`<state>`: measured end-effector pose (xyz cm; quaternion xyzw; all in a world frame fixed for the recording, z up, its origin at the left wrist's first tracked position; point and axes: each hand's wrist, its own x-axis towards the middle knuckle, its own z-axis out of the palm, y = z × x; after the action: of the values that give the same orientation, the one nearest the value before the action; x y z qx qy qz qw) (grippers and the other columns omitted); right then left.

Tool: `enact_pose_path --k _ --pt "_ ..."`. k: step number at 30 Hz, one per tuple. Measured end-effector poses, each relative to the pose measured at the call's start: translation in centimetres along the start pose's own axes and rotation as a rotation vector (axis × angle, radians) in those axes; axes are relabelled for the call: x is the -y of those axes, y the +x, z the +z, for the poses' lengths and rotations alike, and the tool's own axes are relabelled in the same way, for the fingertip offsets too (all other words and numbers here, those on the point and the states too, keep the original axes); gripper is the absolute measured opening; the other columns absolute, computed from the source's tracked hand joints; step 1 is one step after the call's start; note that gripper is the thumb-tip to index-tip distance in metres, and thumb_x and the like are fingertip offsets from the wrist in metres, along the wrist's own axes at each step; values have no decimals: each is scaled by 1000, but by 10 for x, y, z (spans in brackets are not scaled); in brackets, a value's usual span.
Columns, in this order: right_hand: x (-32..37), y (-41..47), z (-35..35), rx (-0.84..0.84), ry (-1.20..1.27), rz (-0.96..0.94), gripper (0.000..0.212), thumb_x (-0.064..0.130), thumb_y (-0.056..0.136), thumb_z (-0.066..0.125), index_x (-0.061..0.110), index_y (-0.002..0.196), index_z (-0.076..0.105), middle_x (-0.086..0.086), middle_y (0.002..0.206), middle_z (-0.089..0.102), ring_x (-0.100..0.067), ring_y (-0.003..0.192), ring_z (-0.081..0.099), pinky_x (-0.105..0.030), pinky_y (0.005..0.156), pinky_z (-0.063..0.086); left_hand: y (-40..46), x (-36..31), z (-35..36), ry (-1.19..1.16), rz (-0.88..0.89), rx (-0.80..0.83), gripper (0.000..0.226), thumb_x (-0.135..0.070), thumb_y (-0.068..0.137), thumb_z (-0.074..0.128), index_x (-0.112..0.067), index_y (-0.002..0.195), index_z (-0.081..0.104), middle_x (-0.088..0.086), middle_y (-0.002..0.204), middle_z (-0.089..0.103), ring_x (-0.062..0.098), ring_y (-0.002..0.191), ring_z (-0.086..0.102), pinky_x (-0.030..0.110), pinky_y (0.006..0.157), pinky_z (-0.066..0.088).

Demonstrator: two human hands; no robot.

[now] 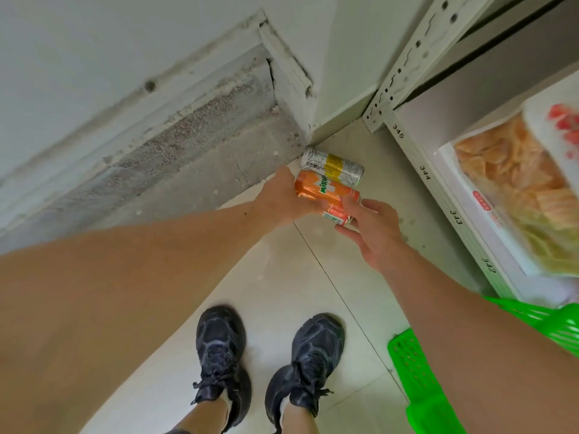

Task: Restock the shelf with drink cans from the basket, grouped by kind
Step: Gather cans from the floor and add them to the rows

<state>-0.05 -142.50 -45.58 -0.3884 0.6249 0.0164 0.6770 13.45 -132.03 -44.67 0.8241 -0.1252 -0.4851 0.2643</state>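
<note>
My left hand holds a stack of cans lying sideways: a silver can with a yellow band on the far side and an orange Mirinda can nearer me. A third orange and white can sits below them, pinched by the fingers of my right hand. The green plastic basket stands on the floor at the lower right, partly hidden by my right forearm. The white metal shelf runs along the right.
A bagged pack of orange snacks lies on the shelf. Numbered labels run along the shelf edge. A rough grey wall base is at the left, and my two dark shoes stand on the pale tiled floor.
</note>
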Motion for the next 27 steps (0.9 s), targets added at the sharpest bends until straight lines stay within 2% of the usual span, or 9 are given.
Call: enact_pose_path --k 2,4,6,7,10,13,18,23,27 --pt "14 -30 -7 51 38 -20 69 18 83 78 0 138 41 -19 129 58 -27 104 68 -38 79 61 -29 -18 -13 1 85 -3 73 -56 61 80 -9 111 58 -3 86 63 18 89 65 24 63 45" --pt "30 -61 -16 105 36 -59 56 14 84 75 0 132 50 -15 123 64 -21 99 71 -37 79 61 -56 -36 -27 -10 141 22 62 -60 59 78 -14 98 69 -1 87 70 17 86 69 34 76 55" --pt "49 -95 -25 156 47 -113 31 7 86 72 7 114 60 -8 111 70 -16 92 72 -39 83 59 -87 -57 -42 -52 180 10 31 -40 71 82 -17 83 65 -3 83 66 12 81 64 33 83 53" --pt "59 -113 -28 173 63 -134 27 5 85 71 10 110 61 -6 109 70 -16 91 71 -41 86 57 -101 -68 -47 -68 172 -20 30 -33 74 82 -18 86 58 -7 83 62 8 81 60 30 82 51" --pt "87 -166 -37 181 107 -169 44 0 81 73 5 123 59 -11 112 68 -22 95 70 -47 92 55 -148 -106 -61 -133 139 -127 48 -39 75 78 -14 100 44 -7 88 53 10 85 55 24 73 43" --pt "114 -223 -43 155 168 -206 49 -3 80 72 3 126 57 -7 105 66 -18 88 70 -49 89 56 -191 -145 -75 -264 97 -174 44 -48 77 73 -18 89 44 -2 87 58 15 79 59 23 62 42" --pt "159 -313 -54 144 222 -284 50 3 80 74 1 125 52 -11 108 62 -27 98 67 -50 84 57 -268 -210 -105 -440 143 -294 44 -45 74 77 -20 82 42 0 86 58 26 87 67 42 76 58" --pt "204 -402 -68 180 109 -347 44 -2 80 73 3 115 46 -8 101 60 -20 86 66 -47 81 57 -348 -264 -144 -512 250 -263 47 -42 59 83 -21 76 44 0 78 56 24 77 63 47 71 59" --pt "238 -461 -86 278 -8 -391 55 1 77 77 7 124 49 -11 118 64 -23 94 68 -37 66 59 -406 -301 -173 -469 399 -203 46 -39 53 83 -19 72 46 6 80 61 23 73 62 51 73 58"
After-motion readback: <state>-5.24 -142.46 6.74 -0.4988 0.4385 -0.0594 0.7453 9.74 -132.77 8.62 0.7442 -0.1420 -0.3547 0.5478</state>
